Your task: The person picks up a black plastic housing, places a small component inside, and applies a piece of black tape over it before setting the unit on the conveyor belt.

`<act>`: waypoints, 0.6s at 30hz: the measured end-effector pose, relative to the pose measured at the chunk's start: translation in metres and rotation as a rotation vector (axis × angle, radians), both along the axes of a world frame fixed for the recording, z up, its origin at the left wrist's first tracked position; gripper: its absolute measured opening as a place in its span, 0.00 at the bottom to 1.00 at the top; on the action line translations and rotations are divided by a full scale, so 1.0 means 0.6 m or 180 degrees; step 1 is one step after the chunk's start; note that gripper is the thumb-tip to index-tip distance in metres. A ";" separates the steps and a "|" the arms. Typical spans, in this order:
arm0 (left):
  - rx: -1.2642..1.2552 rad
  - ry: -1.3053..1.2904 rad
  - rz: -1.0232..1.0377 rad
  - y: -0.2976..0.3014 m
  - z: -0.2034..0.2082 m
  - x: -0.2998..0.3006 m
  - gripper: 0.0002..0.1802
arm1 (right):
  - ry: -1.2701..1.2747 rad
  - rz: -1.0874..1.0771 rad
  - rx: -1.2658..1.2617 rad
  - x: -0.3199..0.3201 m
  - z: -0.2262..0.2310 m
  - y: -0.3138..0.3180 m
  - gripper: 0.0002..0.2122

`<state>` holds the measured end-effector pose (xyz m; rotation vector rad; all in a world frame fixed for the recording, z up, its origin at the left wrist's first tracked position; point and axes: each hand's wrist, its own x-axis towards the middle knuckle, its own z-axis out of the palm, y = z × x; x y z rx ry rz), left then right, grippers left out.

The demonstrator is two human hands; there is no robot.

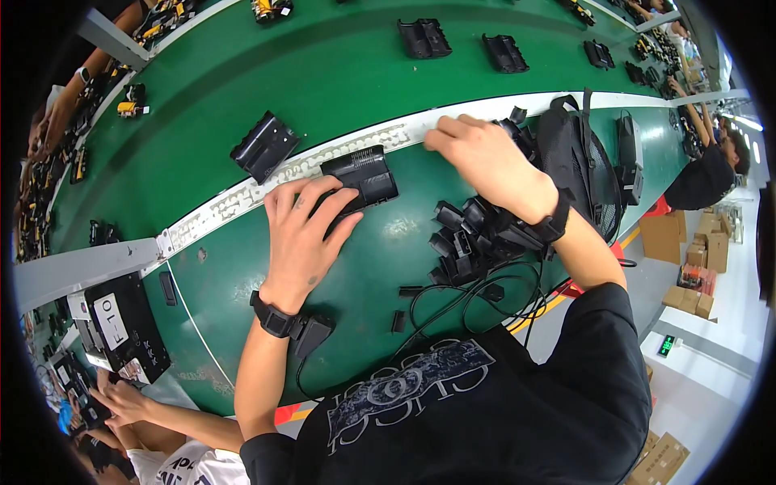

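The black shell [373, 172] is a shiny plastic piece, boxy with a rounded bump and a row of thin lines near its far side. It lies on the green worktop [388, 271], right by the long white rail [220, 211]. The left grip [301, 226] has its fingers spread over the shell's left end, touching it; I cannot tell if they squeeze it. The right grip [485, 153] has its fingers curled in, near the rail, and I cannot tell if something is inside. Another black shell [265, 145] sits across the rail. The black bag [566, 145] on the right has a net side, but I cannot see what it holds. The black box [144, 325] on the left hides its inside too. Green worktop shows between the shell and the black parts pile [465, 242]. The rail makes the far edge, and a grey post [89, 271] stands at its left end.
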<state>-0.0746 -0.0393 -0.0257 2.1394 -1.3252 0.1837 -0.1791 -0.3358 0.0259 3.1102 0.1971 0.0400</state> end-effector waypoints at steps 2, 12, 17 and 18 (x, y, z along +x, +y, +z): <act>-0.0072 0.0170 -0.0058 0.001 0.004 -0.001 0.20 | -0.0060 0.0264 0.0592 0.019 -0.006 0.029 0.12; -0.1006 0.0109 0.0715 -0.010 0.004 0.016 0.20 | -0.0460 0.0138 0.1359 0.017 -0.009 0.049 0.11; -0.0090 -0.0143 0.0553 -0.068 0.035 -0.021 0.15 | 0.0247 -0.0168 0.1141 0.010 0.002 0.042 0.08; 0.0079 -0.0276 0.0491 -0.077 0.031 -0.021 0.14 | 0.0242 -0.0174 0.1149 0.010 0.004 0.041 0.08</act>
